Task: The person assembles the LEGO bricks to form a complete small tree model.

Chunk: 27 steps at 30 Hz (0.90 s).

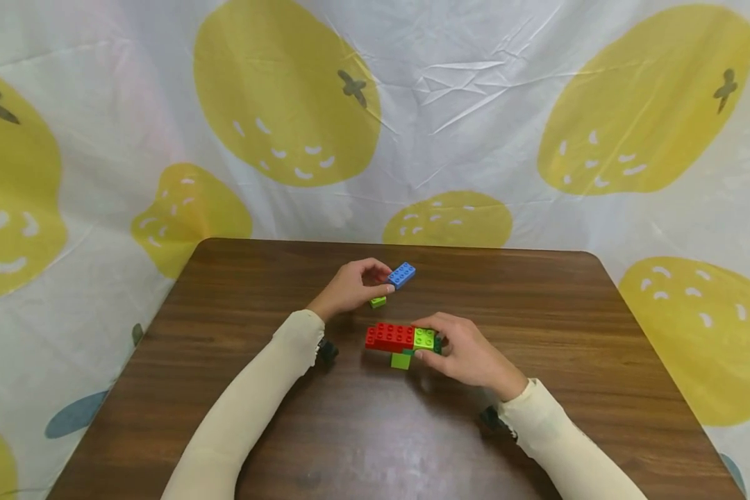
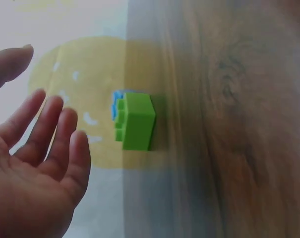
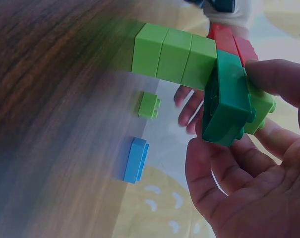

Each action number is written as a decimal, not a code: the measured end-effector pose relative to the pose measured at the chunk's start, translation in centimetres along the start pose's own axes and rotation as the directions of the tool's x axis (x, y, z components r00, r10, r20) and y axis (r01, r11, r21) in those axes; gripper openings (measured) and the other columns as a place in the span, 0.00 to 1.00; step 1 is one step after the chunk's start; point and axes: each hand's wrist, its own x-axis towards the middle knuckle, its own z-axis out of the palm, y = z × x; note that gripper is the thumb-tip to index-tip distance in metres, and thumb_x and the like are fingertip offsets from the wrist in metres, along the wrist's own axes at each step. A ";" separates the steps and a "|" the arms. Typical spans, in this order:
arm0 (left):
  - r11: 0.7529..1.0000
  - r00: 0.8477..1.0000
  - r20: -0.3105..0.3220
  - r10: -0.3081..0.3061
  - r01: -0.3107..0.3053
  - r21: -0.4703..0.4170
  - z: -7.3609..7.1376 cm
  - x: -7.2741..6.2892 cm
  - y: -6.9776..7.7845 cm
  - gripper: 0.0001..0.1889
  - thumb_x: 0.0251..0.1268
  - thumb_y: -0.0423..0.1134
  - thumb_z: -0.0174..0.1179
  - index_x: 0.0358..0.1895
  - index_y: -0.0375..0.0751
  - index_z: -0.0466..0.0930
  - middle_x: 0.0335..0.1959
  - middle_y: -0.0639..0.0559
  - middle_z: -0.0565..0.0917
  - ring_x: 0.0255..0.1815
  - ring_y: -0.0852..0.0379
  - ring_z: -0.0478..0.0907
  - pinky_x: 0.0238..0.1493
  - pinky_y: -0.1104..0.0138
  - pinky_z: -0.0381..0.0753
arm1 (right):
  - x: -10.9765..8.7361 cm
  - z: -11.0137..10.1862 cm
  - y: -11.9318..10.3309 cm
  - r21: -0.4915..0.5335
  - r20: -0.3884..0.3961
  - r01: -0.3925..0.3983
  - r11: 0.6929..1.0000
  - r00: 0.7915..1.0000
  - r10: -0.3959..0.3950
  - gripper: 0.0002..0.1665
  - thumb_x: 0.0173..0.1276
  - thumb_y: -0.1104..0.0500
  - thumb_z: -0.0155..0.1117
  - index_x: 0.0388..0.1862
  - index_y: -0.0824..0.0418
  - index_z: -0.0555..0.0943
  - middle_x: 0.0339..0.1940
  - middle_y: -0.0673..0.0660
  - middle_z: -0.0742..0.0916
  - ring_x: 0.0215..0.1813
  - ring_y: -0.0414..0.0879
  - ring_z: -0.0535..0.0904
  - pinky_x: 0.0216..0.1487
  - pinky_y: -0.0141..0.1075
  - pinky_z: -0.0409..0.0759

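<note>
My right hand [image 1: 465, 349] grips the right end of a toy brick build, thumb and fingers about a light green brick [image 1: 423, 338] beside a dark green brick [image 3: 228, 99]. Red bricks [image 1: 390, 336] form the build's left part, and a column of stacked light green bricks [image 3: 174, 54] runs down below. Farther back, my left hand [image 1: 353, 286] reaches over the table with fingers loosely bent and spread, holding nothing. Just beyond its fingertips lies a blue brick [image 1: 402, 276]. A separate light green brick [image 1: 378, 302] lies under that hand, apart from its fingers in the left wrist view [image 2: 137, 121].
The brown wooden table [image 1: 537, 298] has rounded back corners. A white cloth [image 1: 462, 90] with yellow fruit prints hangs behind it and along the sides. Dark wrist devices show at the left cuff [image 1: 303, 333] and the right cuff [image 1: 515, 406].
</note>
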 end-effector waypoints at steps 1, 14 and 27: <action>1.000 1.000 -0.018 -0.007 0.007 0.004 0.2 0.5 -0.2 0.24 0.68 0.49 0.73 0.61 0.40 0.83 0.53 0.45 0.88 0.51 0.53 0.85 0.57 0.56 0.84 | 0.0 0.0 0.0 0.007 0.000 0.000 1.000 1.000 0.000 0.27 0.66 0.55 0.79 0.63 0.55 0.84 0.48 0.47 0.88 0.41 0.39 0.81 0.40 0.32 0.85; 0.978 0.981 -0.033 -0.190 0.192 0.082 3.4 3.7 -1.6 0.37 0.60 0.53 0.79 0.69 0.41 0.75 0.63 0.44 0.82 0.57 0.48 0.81 0.63 0.54 0.83 | 0.0 0.0 0.0 0.031 0.009 -0.008 0.999 1.000 0.007 0.26 0.68 0.55 0.78 0.63 0.55 0.84 0.50 0.47 0.88 0.41 0.39 0.81 0.40 0.38 0.88; 0.948 0.974 -0.051 -0.219 0.225 0.224 4.1 5.4 -2.1 0.31 0.66 0.51 0.74 0.67 0.38 0.82 0.60 0.43 0.87 0.54 0.49 0.84 0.61 0.54 0.84 | 0.0 0.0 0.0 0.030 0.008 -0.017 0.999 1.000 0.016 0.26 0.67 0.55 0.78 0.63 0.54 0.84 0.49 0.47 0.88 0.40 0.39 0.80 0.39 0.42 0.88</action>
